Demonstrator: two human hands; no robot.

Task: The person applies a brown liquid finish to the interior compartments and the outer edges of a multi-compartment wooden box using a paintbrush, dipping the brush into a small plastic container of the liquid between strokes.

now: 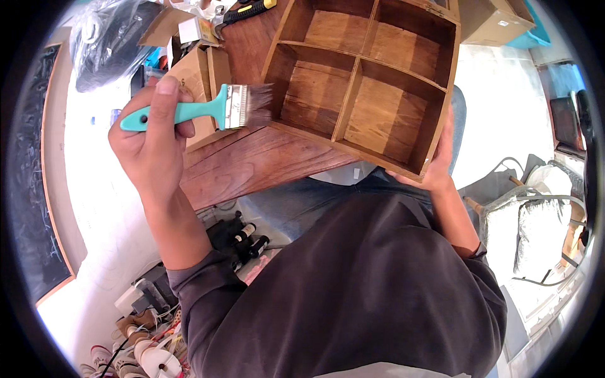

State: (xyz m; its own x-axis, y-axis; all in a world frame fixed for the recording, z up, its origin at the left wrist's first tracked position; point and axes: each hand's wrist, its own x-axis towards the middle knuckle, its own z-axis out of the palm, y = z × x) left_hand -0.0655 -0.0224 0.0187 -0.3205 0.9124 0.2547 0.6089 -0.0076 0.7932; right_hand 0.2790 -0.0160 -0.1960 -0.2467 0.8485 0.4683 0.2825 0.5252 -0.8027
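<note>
Between the thumb and fingers of my left hand (154, 135) is a flat paintbrush (198, 112) with a turquoise handle, a metal ferrule and dark bristles. The bristle tips come up to the left side of a brown wooden box (358, 58); whether they touch it I cannot tell. Thin dividers split the box into compartments, and the ones in view hold nothing. My right hand (439, 160) grips the box at its near right corner, fingers partly hidden behind it. The box is tilted, its open side facing me, over the edge of the wooden table (246, 160).
Cardboard boxes (189, 79) stand at the table's left, beside a bundle in clear plastic (107, 41). A yellow-and-black tool (250, 9) lies at the back. Another carton (495, 22) is at the far right. Shoes (135, 353) and dark bottles (249, 239) are on the floor to the lower left.
</note>
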